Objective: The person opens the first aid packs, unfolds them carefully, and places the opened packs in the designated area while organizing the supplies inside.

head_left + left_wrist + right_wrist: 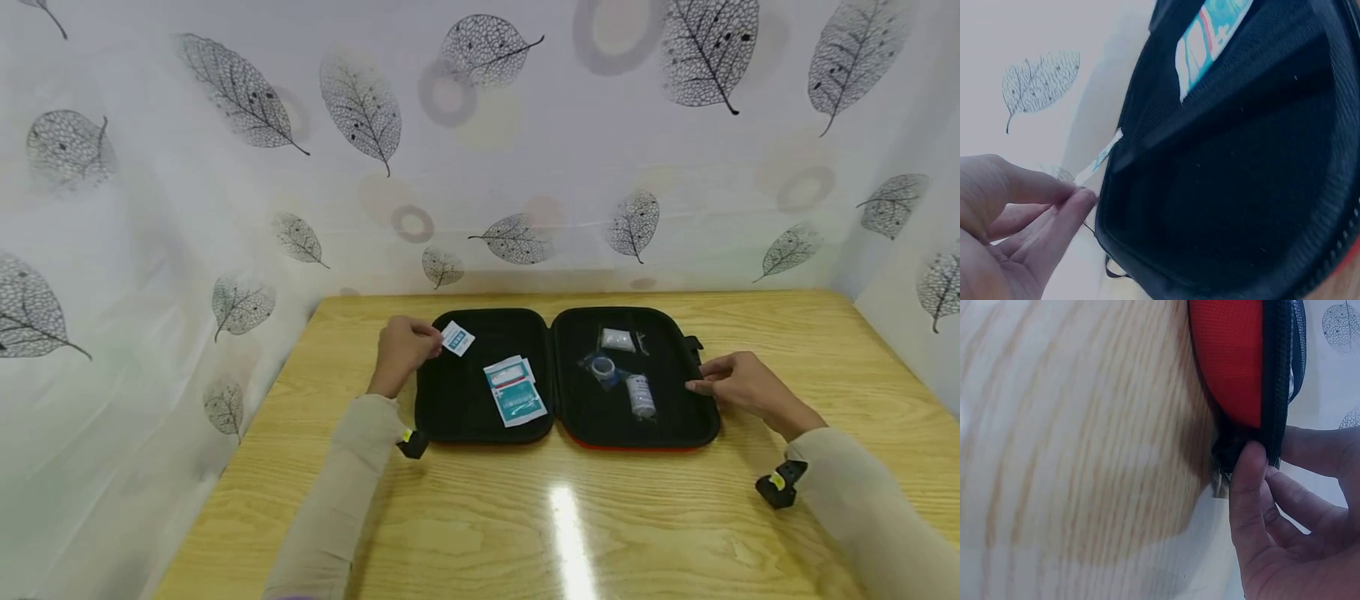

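Note:
A black-lined zip case [453, 404] lies unfolded on the table, its outside red. My left hand [405, 348] pinches a small white sachet with blue print [457, 338] by its edge, at the far left corner of the left half. In the left wrist view, the sachet [1099, 159] sticks out from between thumb and fingertips beside the case rim. At the right half's outer edge, my right hand [745, 385] holds the rim between thumb and fingers; the right wrist view shows the thumb against the zip edge [1274, 394], beneath the red shell.
Teal-and-white packets [517, 396] lie in the left half. The right half contains a white wrapped pack [617, 339], a blue-and-white tape roll [602, 367] and a white wrapped cylinder [641, 395]. Behind the wooden table [465, 517] hangs a leaf-patterned cloth [525, 167].

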Demonstrator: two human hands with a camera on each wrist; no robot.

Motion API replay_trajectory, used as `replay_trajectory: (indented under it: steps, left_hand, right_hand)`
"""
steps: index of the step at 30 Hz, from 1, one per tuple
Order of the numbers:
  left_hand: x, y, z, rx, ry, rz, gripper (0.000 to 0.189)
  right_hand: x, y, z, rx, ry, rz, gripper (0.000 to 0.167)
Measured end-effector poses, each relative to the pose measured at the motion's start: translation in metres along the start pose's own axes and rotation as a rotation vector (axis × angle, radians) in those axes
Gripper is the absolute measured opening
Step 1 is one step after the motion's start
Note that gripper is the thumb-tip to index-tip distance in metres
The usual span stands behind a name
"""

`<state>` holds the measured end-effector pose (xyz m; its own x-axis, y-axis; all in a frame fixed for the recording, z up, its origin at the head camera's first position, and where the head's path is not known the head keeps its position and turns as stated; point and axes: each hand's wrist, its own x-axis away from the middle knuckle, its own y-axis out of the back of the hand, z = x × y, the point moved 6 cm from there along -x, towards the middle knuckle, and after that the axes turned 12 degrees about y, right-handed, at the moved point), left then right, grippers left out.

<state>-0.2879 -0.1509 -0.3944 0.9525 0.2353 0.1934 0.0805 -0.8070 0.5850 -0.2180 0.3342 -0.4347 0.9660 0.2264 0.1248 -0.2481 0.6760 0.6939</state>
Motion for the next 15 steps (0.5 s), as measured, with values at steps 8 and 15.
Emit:
replay_trajectory:
  steps: [8, 15]
  left_hand:
    - [-0.010, 0.005, 0.010, -0.060, 0.026, -0.129, 0.011]
    - [-0.014, -0.002, 0.011, -0.056, 0.057, -0.142, 0.012]
  right_hand:
    - [-0.001, 0.000, -0.002, -0.002, -0.017, 0.000, 0.073]
    - [-0.002, 0.000, -0.002, 0.000, -0.010, 0.001, 0.074]
